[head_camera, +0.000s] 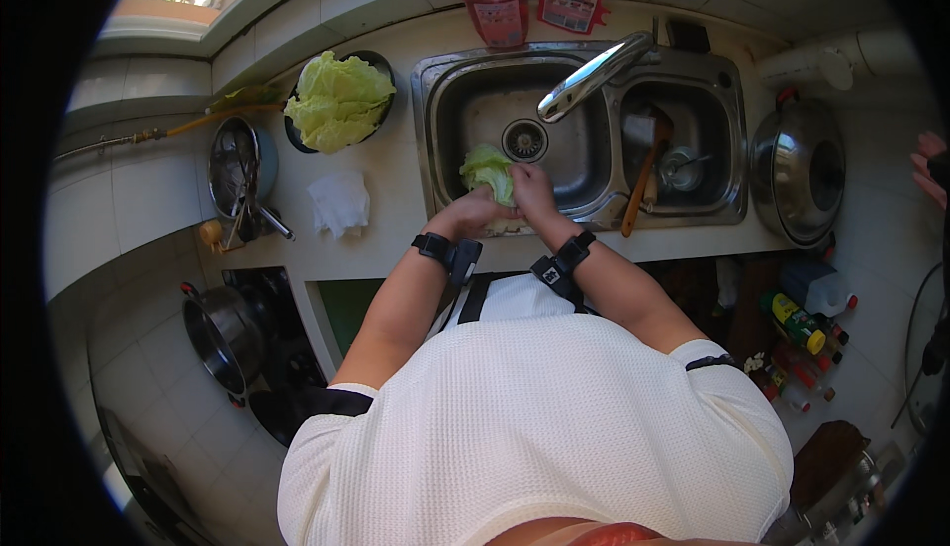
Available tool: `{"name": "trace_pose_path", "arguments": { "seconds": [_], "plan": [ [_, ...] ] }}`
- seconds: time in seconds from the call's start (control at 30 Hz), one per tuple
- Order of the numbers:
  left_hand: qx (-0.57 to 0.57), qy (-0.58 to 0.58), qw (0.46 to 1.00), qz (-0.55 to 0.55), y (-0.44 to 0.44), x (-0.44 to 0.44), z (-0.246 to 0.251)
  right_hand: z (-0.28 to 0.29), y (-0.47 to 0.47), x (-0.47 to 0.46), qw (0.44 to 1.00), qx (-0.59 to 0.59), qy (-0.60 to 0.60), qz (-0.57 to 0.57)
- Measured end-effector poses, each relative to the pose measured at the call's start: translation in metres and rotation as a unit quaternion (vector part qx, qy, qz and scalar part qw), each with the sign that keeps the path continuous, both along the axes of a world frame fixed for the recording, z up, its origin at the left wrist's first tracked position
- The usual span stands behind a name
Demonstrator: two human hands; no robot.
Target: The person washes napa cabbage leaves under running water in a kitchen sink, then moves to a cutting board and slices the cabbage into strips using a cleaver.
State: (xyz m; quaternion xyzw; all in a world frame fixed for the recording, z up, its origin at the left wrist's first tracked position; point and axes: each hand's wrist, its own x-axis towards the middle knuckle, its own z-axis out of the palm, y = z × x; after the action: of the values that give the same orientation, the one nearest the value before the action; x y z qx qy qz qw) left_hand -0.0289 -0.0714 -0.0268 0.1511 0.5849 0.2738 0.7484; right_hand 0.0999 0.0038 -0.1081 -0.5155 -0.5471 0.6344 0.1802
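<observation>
Both of my hands are over the front left corner of the steel double sink [419, 130]. Between them is a pale green cabbage leaf [486, 168]. My left hand [475, 212] is beneath and to the left of the leaf, its fingers pointing right. My right hand [532, 190] grips the leaf's right side, fingers curled. The chrome faucet [594, 79] reaches over the large basin, and I see no water running from it. Just beyond the leaf lies the round drain strainer [525, 140]. More cabbage leaves [338, 101] are heaped in a dark bowl [386, 71] left of the sink.
The small basin holds a wooden-handled tool [642, 182] and a glass [679, 168]. A pink pump bottle [496, 12] stands behind the sink. A lidded wok [798, 168] sits at right, a white cloth [339, 203] at left. Part of another person's hand [928, 168] shows far right.
</observation>
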Motion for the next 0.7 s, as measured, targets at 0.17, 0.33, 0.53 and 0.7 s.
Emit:
{"name": "trace_pose_path", "arguments": {
  "seconds": [0.17, 0.33, 0.53, 0.7],
  "plan": [
    [0.006, -0.296, 0.949, 0.108, -0.002, -0.009, 0.01, 0.025, 0.001, 0.003, 0.996, 0.037, 0.082, -0.018],
    [-0.13, -0.276, 0.912, 0.274, 0.019, -0.005, 0.024, 0.058, -0.008, 0.008, 0.975, 0.173, 0.102, 0.093],
    [-0.133, -0.111, 0.953, 0.248, 0.033, 0.021, 0.025, 0.046, -0.001, 0.007, 0.989, 0.088, 0.109, 0.047],
    [-0.131, -0.093, 0.951, 0.262, 0.031, 0.02, 0.004, 0.042, 0.024, 0.02, 0.981, 0.07, 0.066, 0.17]
  ]
}}
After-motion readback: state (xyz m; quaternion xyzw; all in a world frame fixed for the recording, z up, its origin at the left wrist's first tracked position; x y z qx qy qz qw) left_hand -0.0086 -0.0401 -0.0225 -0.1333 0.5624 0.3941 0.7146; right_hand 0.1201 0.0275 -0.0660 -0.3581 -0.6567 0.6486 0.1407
